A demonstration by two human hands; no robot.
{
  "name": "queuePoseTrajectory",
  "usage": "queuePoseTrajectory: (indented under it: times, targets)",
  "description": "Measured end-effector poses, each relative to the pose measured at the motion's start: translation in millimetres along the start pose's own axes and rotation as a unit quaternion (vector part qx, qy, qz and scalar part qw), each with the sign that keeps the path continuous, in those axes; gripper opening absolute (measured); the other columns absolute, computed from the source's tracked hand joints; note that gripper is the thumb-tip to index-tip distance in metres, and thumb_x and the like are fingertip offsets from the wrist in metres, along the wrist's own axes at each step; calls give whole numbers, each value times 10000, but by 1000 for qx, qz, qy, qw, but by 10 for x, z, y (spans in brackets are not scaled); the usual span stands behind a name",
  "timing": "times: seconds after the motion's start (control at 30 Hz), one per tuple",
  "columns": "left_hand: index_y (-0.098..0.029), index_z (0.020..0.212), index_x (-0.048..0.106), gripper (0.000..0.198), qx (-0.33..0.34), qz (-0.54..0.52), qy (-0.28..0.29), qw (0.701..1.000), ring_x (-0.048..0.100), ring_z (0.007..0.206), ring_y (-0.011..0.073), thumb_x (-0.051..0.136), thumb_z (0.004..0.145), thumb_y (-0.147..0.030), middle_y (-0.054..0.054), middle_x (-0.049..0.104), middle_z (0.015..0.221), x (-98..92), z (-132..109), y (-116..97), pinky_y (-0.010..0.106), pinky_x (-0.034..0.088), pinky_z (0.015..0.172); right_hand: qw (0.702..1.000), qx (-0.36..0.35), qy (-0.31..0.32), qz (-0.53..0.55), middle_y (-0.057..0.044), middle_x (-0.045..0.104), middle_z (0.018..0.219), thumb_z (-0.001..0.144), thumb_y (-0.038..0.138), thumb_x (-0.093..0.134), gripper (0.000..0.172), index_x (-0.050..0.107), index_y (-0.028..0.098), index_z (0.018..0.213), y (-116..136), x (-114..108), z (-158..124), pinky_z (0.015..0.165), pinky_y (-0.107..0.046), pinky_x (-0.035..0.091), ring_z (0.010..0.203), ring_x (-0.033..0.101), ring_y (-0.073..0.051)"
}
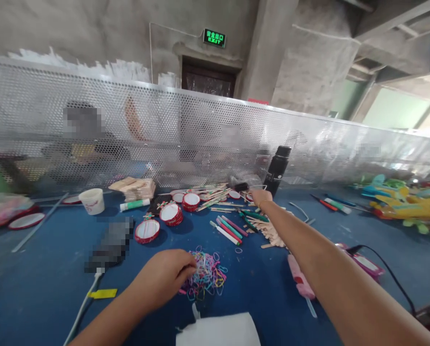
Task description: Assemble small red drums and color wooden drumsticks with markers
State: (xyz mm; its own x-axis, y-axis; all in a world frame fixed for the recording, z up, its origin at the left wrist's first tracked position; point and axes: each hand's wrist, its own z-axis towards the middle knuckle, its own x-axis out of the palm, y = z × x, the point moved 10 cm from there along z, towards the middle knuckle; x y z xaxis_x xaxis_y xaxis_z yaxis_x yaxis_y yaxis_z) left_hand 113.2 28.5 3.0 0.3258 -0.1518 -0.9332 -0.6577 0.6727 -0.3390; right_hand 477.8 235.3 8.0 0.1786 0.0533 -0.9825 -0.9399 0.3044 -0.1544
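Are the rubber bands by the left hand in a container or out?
Out. The bands lie heaped on the blue table, no container around them, the left hand at their edge.

The left grip (169,271) partly hides the colourful bands (206,273)

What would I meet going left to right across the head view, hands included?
White cup → green-and-white tube → left hand → pile of colourful bands → right hand → pink tool → yellow pieces.
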Motion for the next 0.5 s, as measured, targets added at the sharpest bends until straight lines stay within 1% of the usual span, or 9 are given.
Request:
queuePoseTrajectory:
  times: [0.1,0.23,0.33,0.5]
  targets:
    - [-233,939,723,247,-7,1,5,1000,647,863,209,477,940,-261,33,730,918,20,6,26,303,438,757,1000,4,-9,-26,-97,607,1261,956,359,606,353,582,169,1253,-50,118,103,901,-436,555,1071,631,-224]
    - [-229,944,729,264,-1,2,-4,1000,651,867,210,468,944,-267,44,731,918,0,10,26,307,448,763,999,-23,-17,-38,-104,606,1263,954,356,610,350,588,165,1246,-16,188,181,907,-428,552,1076,630,-224]
    - [-231,939,729,258,3,3,-7,1000,653,859,210,473,940,-264,40,731,912,1,9,17,310,448,762,999,-30,-8,-41,-104,607,1260,954,357,610,354,586,162,1248,8,245,203,904,-430,553,1072,631,-224]
    - [-239,953,734,246,9,-2,-13,1000,663,879,216,489,939,-258,35,744,936,-1,-3,-24,315,447,769,999,-20,23,-38,-102,607,1257,951,357,614,361,582,160,1252,16,338,218,900,-431,555,1072,632,-226]
